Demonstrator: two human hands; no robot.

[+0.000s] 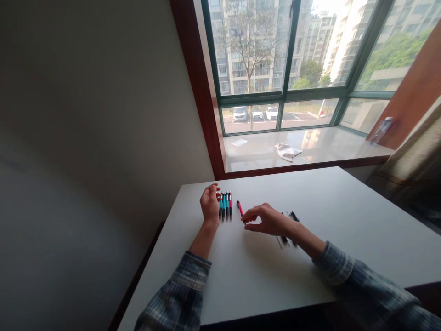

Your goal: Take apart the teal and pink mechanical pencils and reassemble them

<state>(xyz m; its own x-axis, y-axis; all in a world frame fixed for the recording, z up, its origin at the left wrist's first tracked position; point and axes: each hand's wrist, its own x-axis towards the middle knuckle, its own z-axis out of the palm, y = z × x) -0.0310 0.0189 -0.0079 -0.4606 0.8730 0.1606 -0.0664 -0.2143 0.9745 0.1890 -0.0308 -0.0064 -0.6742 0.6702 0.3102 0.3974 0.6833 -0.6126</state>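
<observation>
A pink-red pen (pixel 240 209) with a black clip end lies slightly tilted on the white table. My right hand (pixel 265 219) has its thumb and fingertips closed around the near end of this pen. To the left, several teal pens (pixel 223 205) with black grips lie side by side in a row, with another red pen (pixel 230 205) at the row's right end. Right against the row rests my left hand (pixel 209 202), its fingers loosely bent and apart, partly covering the leftmost pen; it appears to hold nothing.
Black pen parts (pixel 294 216) and thin light rods (pixel 279 242) lie partly hidden under my right forearm. The white table (pixel 344 207) meets a wall on the left. On the windowsill behind are a crumpled cloth (pixel 288 151), a paper (pixel 240 142) and a clear bottle (pixel 380 130).
</observation>
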